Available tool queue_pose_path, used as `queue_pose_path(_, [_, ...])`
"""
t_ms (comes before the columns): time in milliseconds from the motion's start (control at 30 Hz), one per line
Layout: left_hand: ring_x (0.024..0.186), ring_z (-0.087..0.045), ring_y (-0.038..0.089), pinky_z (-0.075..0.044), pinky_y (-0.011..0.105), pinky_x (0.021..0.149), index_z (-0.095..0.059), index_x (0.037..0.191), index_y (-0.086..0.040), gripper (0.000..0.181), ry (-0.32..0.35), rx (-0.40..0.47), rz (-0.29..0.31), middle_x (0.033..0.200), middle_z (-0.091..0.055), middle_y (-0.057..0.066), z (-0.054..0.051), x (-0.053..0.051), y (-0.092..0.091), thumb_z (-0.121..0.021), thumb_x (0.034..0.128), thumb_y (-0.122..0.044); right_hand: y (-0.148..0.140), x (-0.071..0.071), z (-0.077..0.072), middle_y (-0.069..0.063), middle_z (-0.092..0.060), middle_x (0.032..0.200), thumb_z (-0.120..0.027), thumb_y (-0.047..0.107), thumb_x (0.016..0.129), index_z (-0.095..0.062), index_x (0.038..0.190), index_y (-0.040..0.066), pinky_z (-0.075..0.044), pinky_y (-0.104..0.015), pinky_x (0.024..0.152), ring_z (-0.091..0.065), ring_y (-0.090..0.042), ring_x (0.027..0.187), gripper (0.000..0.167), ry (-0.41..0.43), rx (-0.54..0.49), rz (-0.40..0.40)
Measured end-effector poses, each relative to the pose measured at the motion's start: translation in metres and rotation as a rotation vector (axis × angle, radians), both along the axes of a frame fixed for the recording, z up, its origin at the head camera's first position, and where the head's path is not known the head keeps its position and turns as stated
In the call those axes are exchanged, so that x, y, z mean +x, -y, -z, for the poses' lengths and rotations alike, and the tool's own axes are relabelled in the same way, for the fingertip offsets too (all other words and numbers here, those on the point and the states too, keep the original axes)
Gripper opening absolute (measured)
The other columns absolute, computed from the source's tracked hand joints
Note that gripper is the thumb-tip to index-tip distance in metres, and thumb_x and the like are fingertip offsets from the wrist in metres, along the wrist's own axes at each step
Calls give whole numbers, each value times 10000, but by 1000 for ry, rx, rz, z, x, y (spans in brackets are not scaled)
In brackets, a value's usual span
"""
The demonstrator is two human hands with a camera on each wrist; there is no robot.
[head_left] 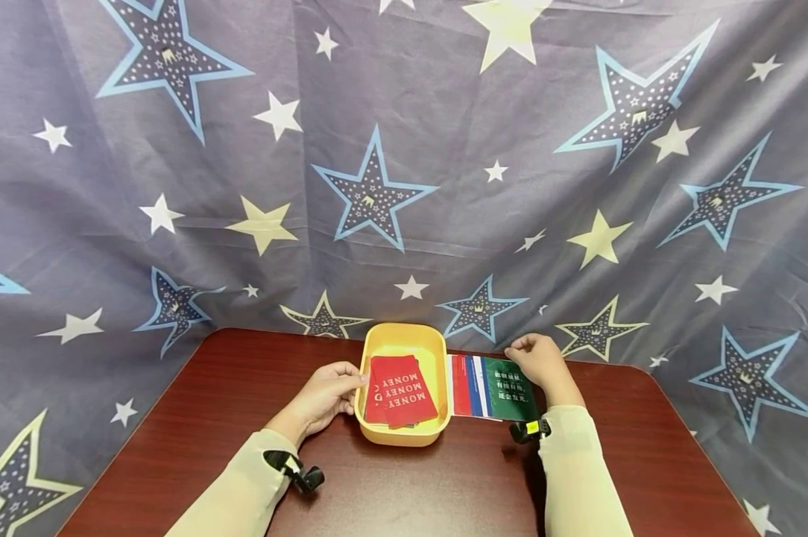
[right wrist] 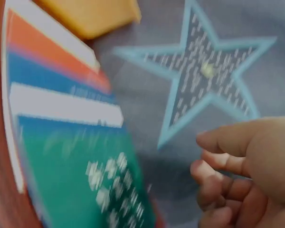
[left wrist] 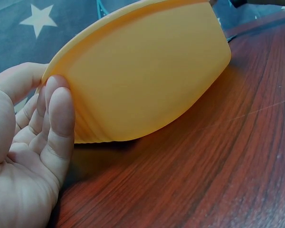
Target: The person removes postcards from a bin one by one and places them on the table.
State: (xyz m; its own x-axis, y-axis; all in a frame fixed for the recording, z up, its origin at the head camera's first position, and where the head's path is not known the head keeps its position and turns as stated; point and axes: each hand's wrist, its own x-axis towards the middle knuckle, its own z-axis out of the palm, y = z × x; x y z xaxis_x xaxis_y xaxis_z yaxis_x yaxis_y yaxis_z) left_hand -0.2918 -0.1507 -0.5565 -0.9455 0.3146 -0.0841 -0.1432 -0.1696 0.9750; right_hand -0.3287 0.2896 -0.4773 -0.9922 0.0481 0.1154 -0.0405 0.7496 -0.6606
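Left hand [left wrist: 28, 142] grips a yellow tray [left wrist: 142, 76] (smooth, rounded) of red cards [head_left: 400, 391].

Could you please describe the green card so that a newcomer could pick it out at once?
On the reddish table, find the yellow tray; overlapping cards lie just right of it. The green card is rightmost, near the right hand; only it shows a green face with white writing.
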Motion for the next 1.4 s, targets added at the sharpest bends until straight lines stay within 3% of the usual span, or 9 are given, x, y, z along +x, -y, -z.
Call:
queue_pose_path(100, [595,-616,67,-574,201,536,-642,989,-88,127,0,-5,0,754,-686,-33,0,-1,0,-712,1095,-82,15,4,-13,-115,-779,902,-771,224,1058,-770,1093,9,-569,-321,698,-713,-189,740,218,-2,-49,-61])
queue_pose_path(267, [598,-613,69,-573,202,536,-646,991,-85,122,-1,-12,-4,754,-682,-33,0,0,0,-702,1098,-72,39,7,-25,-110,-754,865,-773,220,1067,-765,1109,31,-535,-301,665,-706,-198,719,194,22,-109,-137])
queue_pose_path(567, [603,-611,72,-573,205,540,-646,996,-83,122,2,-12,-10,772,-687,-21,-2,0,2,-733,1082,-92,82,14,-28,-212,-795,963,-781,197,1067,-753,1124,18,-567,-282,677,-773,-402,839,190,63,-120,-272])
queue_pose_path(767, [598,-621,71,-580,207,538,-648,995,-89,120,0,-9,-11,769,-693,-19,-3,1,1,-731,1083,-92,103,16,-28,-206,-790,964,-759,196,1086,-740,1190,22,-550,-284,642,-745,-335,792,203,92,-136,-337])
queue_pose_path(900, [605,-619,69,-581,206,543,-646,985,-103,131,0,-3,1,760,-693,-35,-3,2,1,-728,1086,-89,117,12,-30,-158,-793,1010,-774,227,1081,-738,1238,33,-624,-326,642,-755,-305,793,252,109,-140,-341])
queue_pose_path(1067, [602,-617,73,-579,208,540,-649,986,-98,127,-3,-8,-3,762,-690,-28,-1,2,0,-735,1078,-94,142,3,-39,-150,-795,1071,-802,259,1068,-720,1313,11,-702,-422,731,-797,-320,859,358,157,-92,-365])
queue_pose_path(1167, [598,-617,76,-580,210,538,-653,995,-93,115,-4,-14,-9,767,-688,-23,-1,1,1,-735,1075,-97,160,-6,-44,-122,-793,1056,-826,268,1052,-699,1333,-1,-709,-383,736,-812,-297,894,409,226,-28,-373])
queue_pose_path(1333, [589,-620,64,-577,204,529,-648,996,-93,113,-3,-13,-11,753,-686,-31,0,0,0,-727,1076,-87,183,-17,-41,-125,-756,949,-897,270,990,-683,1367,-34,-677,-341,712,-737,-218,743,529,312,129,-363])
queue_pose_path(1400, [589,-622,61,-576,202,528,-646,998,-93,113,-1,-12,-10,754,-686,-30,0,0,-1,-725,1079,-87,190,-17,-38,-118,-722,906,-929,281,959,-715,1295,-39,-614,-315,675,-671,-208,691,512,311,227,-360])
